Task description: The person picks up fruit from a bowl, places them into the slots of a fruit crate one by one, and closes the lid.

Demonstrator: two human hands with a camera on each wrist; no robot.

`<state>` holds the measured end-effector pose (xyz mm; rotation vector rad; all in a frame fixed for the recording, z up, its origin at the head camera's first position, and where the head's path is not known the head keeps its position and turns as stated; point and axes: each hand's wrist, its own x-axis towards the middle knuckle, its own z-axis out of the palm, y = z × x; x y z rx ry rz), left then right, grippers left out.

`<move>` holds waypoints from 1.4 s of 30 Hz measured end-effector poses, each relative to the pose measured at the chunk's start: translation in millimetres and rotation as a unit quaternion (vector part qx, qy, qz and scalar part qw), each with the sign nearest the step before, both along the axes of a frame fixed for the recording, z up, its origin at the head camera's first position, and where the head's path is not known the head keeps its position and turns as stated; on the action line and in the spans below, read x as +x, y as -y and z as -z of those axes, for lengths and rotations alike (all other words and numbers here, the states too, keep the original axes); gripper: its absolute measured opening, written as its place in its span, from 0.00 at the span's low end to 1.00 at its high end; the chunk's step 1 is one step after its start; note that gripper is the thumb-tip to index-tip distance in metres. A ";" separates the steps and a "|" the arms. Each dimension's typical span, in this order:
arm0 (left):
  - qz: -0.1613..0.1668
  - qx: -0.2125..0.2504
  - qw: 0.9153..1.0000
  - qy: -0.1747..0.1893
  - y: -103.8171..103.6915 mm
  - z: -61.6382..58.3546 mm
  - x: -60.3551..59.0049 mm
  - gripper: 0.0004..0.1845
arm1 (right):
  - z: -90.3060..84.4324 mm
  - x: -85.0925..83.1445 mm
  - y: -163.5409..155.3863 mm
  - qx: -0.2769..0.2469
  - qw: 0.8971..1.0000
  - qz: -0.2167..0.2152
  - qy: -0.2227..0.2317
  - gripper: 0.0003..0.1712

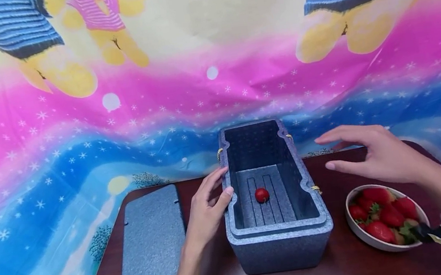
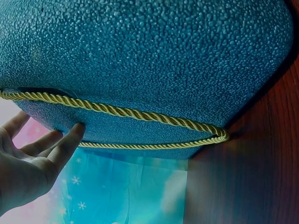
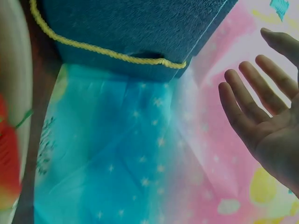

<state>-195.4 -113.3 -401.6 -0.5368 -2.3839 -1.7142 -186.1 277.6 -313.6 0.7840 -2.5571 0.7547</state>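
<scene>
Your left hand (image 2: 29, 170) is at the lower left, its fingertips touching a blue, pebbly-surfaced foam box (image 2: 149, 56). A twisted golden rope (image 2: 140, 113) runs along the box in two strands that join at the right, near a dark reddish-brown wood-grained tabletop (image 2: 257, 163). Below you see a blue-and-pink sheet (image 2: 117, 186) printed with white snowflakes.

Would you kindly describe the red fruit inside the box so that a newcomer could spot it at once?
On the dark reddish-brown table, find the deep, open grey box standing between a flat grey panel and a bowl of strawberries. Look down at its grooved floor. The small, round red fruit lies there alone, whereas the strawberries are heaped together.
</scene>
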 end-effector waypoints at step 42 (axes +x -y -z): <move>0.005 0.004 1.000 0.003 0.8 -1.4 -0.1 0.26 | 127.3 62.5 -117.6 0.056 0.995 0.080 -0.016 0.48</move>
